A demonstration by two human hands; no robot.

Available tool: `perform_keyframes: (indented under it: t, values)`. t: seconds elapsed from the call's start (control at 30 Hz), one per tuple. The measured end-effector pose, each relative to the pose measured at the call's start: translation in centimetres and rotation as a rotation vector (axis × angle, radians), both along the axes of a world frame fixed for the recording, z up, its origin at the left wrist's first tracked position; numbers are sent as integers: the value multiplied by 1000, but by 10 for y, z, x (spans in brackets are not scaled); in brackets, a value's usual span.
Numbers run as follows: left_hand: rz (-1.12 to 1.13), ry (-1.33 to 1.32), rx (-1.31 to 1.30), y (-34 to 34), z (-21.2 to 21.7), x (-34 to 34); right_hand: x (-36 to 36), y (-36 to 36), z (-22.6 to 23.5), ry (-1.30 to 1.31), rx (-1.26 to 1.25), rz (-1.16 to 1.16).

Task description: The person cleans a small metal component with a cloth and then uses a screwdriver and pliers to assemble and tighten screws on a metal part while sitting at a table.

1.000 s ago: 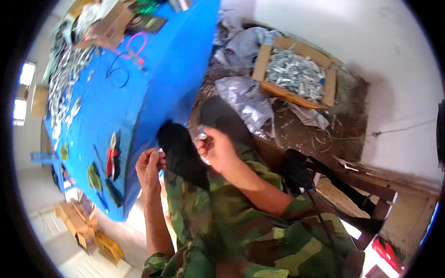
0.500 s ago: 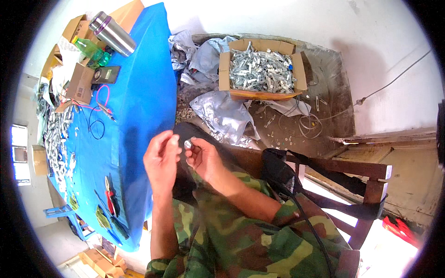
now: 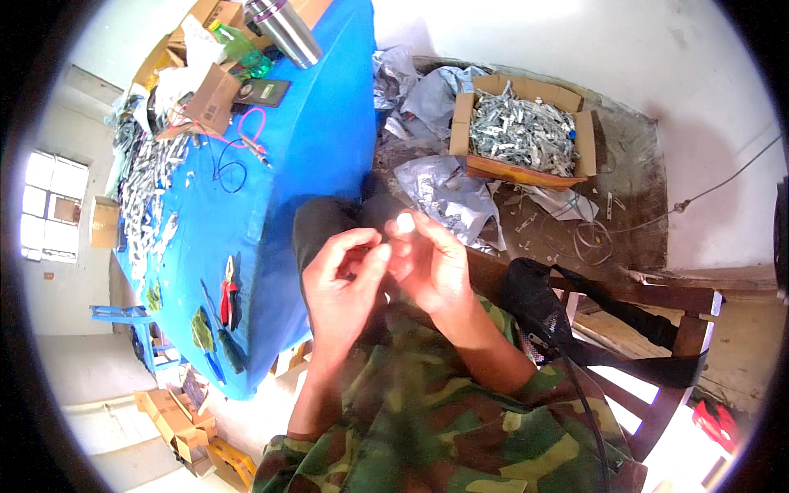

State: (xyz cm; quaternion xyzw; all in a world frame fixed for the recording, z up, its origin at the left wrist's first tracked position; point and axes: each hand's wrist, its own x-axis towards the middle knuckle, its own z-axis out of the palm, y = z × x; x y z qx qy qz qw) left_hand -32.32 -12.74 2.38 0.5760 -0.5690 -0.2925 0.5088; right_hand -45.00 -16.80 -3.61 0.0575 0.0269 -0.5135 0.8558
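Observation:
Both of my hands are raised close together over my lap, beside the table with the blue cover [image 3: 308, 140]. My right hand [image 3: 440, 267] pinches a small whitish round piece [image 3: 405, 222] between thumb and forefinger; glare washes out its detail. Just left of it, my left hand [image 3: 339, 283] has its fingers curled in and the thumb near the forefinger tip. Anything inside that grip is hidden. The two hands nearly meet at the fingertips.
Red-handled pliers [image 3: 230, 296] lie on the table near a green-handled tool [image 3: 231, 352]. Beyond stand a steel flask [image 3: 288, 37] and a pile of small metal parts [image 3: 152, 185]. An open cardboard box [image 3: 462, 123] holds many metal pieces. A wooden chair [image 3: 674, 300] is at right.
My view has swung left, so the scene sits further right. The hands have come closer together. The small piece in my right hand looked silvery before and now shows white.

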Motion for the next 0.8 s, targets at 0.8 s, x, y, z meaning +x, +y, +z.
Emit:
perform_keyframes:
  t: [0.8]
  values:
    - [-94, 62, 35, -8, 23, -15, -12, 8, -3, 303, -224, -157]
